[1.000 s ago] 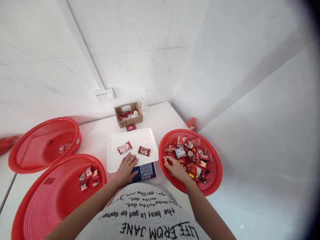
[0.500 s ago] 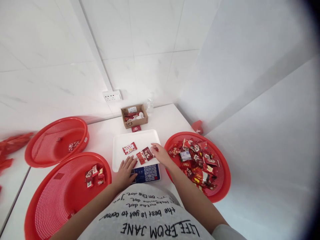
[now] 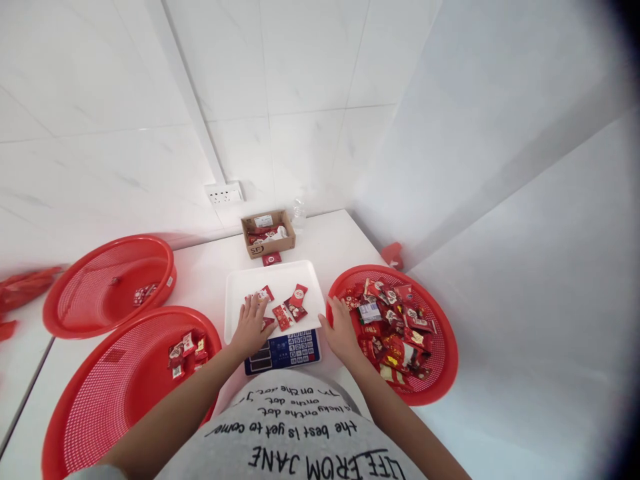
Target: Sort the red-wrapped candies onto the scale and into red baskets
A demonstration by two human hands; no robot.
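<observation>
A digital scale with a white tray (image 3: 295, 273) stands in front of me, its blue keypad (image 3: 293, 349) towards my body. Several red candy packets lie on the tray; one red packet (image 3: 299, 295) rests at an angle over a darker packet (image 3: 295, 311). My left hand (image 3: 251, 328) is spread over the tray's left side, partly covering a white-and-red packet (image 3: 265, 293). Whether it touches the packets I cannot tell. My right hand (image 3: 340, 328) is open between the tray's right edge and the rim of the right red basket (image 3: 453, 333), with nothing seen in it.
That basket is heaped with assorted wrapped sweets (image 3: 400, 327). On the left stand a near red basket (image 3: 95, 393) and a far red basket (image 3: 65, 293), each with a few packets. Behind the scale are a small cardboard box (image 3: 273, 248), a loose red packet (image 3: 271, 259) and a clear bottle (image 3: 299, 210).
A red packet now lies on the tray where my right hand was. The right hand has moved right to the basket rim. My left hand has shifted up over the white-and-red packet.
</observation>
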